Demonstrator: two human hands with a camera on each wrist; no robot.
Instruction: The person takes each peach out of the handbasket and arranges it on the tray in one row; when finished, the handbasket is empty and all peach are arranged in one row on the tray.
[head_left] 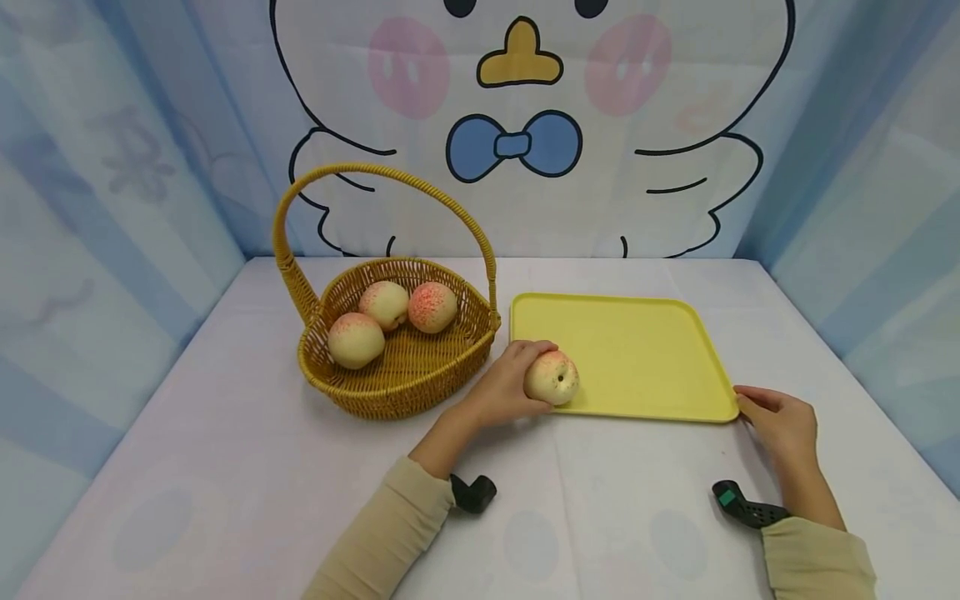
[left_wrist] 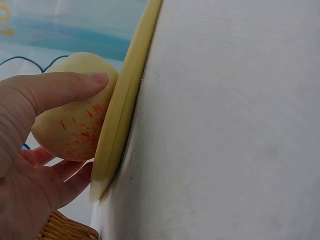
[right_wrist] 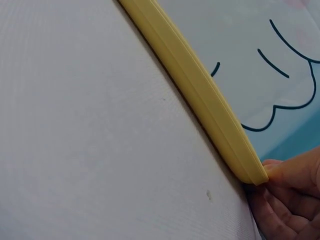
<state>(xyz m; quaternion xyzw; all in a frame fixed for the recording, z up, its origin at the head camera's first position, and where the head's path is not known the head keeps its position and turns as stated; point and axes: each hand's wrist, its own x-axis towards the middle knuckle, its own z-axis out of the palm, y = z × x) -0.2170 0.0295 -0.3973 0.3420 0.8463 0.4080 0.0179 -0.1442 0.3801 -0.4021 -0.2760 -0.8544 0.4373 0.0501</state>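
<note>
A pale peach with red speckles (head_left: 557, 379) is at the near left corner of the yellow tray (head_left: 637, 358). My left hand (head_left: 512, 385) grips that peach from its left side, thumb on the near side and fingers around the back. In the left wrist view the peach (left_wrist: 75, 120) sits at the tray's rim (left_wrist: 122, 100); whether it bears on the tray floor is hidden. With thumb and fingers, my right hand (head_left: 783, 425) pinches the tray's near right corner. The right wrist view shows the thumb (right_wrist: 290, 172) on the rim there.
Left of the tray stands a wicker basket (head_left: 408, 400) with a tall arched handle (head_left: 390, 171). Three peaches lie in it, one of them a redder peach (head_left: 432, 307). A white cloth covers the table (head_left: 225, 467), and a printed curtain (head_left: 525, 217) hangs behind.
</note>
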